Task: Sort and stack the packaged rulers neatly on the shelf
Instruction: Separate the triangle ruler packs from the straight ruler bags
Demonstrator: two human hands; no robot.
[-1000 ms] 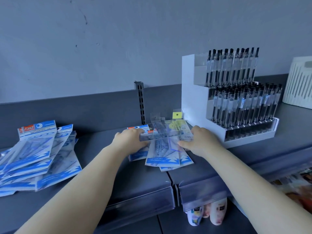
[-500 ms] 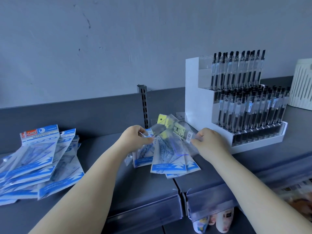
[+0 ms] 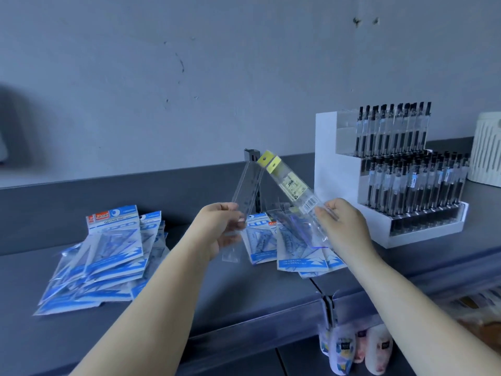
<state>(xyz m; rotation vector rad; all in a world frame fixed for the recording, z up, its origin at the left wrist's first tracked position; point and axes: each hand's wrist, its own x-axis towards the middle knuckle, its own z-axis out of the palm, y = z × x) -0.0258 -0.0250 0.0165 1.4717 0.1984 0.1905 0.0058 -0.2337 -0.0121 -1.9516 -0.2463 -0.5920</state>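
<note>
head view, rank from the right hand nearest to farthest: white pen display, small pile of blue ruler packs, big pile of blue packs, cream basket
From the right hand:
1. Small pile of blue ruler packs, directly below it.
2. White pen display, just to its right.
3. Cream basket, far right.
4. Big pile of blue packs, far left; close to the basket's rank.

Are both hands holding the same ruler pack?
No, the left hand holds one clear ruler pack, and the right hand holds another, yellow-topped pack.
</note>
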